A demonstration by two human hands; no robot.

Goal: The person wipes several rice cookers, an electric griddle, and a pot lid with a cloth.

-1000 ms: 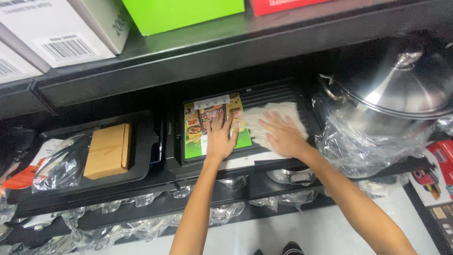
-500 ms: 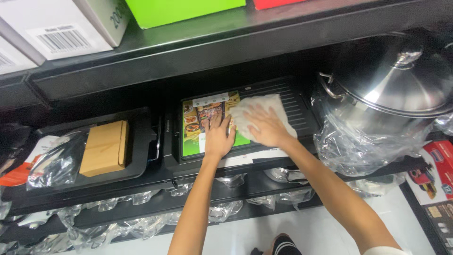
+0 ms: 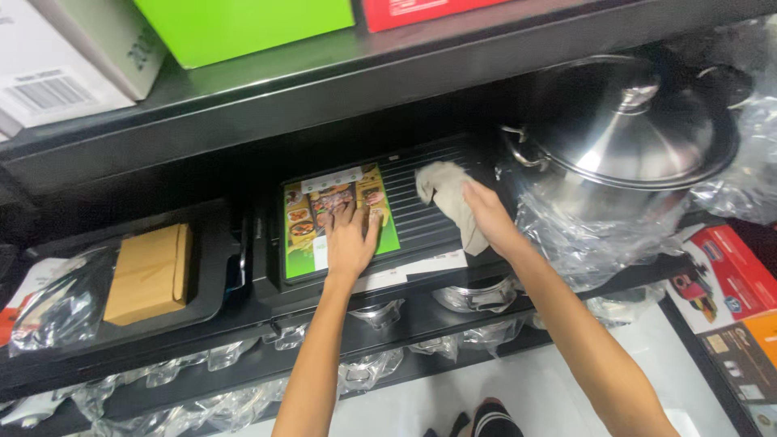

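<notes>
Black ribbed grill pan [image 3: 421, 222], centre of frame, lying flat on a dark shelf [image 3: 340, 105] beneath an upper shelf board. Green printed leaflet [image 3: 312, 235] with food photographs lies on the pan's left half. Left hand [image 3: 350, 240]: flat, fingers spread, palm down on the leaflet, gripping nothing. Right hand [image 3: 490, 218]: fingers loosely curled over a crumpled pale cloth [image 3: 447, 194], pressing it to the ribbed surface on the pan's right half; the cloth bunches toward the upper centre of the pan. Right of centre, just beside the pan: large stainless steel pot [image 3: 623, 154] with domed lid and knob, sitting in clear plastic wrap [image 3: 599, 243] that crowds the right forearm. Left of frame: second black tray [image 3: 202, 267] carrying a tan cardboard box [image 3: 150, 273], near a bagged item at the far left edge. Upper frame: bright green box [image 3: 243, 24], white carton [image 3: 48, 73] and red box on the top shelf. Lower right: red and orange packaged goods [image 3: 732, 283] on the floor.
</notes>
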